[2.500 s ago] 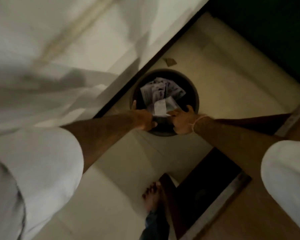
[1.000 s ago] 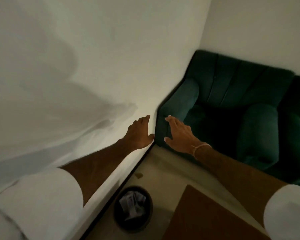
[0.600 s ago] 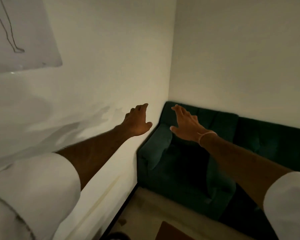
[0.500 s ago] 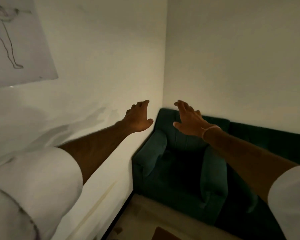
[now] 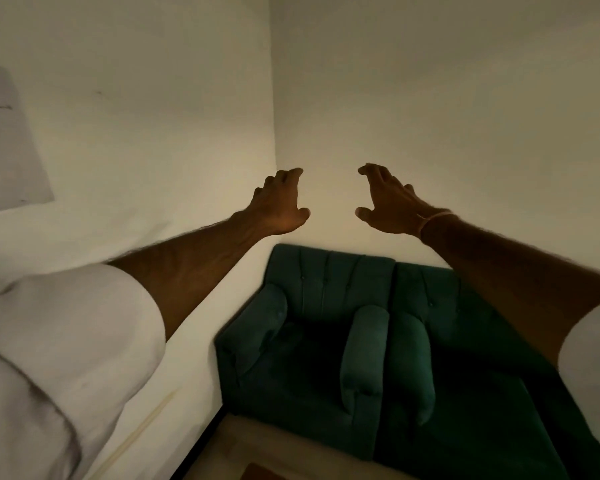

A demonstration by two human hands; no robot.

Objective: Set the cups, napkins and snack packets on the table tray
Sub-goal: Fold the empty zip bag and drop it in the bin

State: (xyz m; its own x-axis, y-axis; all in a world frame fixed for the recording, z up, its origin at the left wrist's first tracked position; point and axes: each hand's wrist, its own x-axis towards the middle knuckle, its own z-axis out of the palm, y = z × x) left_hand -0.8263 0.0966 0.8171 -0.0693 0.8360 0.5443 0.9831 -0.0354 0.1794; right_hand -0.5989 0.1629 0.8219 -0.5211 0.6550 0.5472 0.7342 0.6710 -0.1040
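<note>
Head view shows a dim room corner with cream walls [image 5: 430, 98] and two dark green armchairs [image 5: 312, 341] below. Left hand [image 5: 279, 206] and right hand [image 5: 387, 206] are raised apart, fingers loosely curled, holding nothing. Cups, napkins, packets and tray are outside the view.

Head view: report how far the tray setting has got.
Done: nothing visible; no tray, cups, napkins or packets in view. In hand: nothing; left hand and right hand hang open and empty above the green armchairs. Left: apparently the whole setting.
</note>
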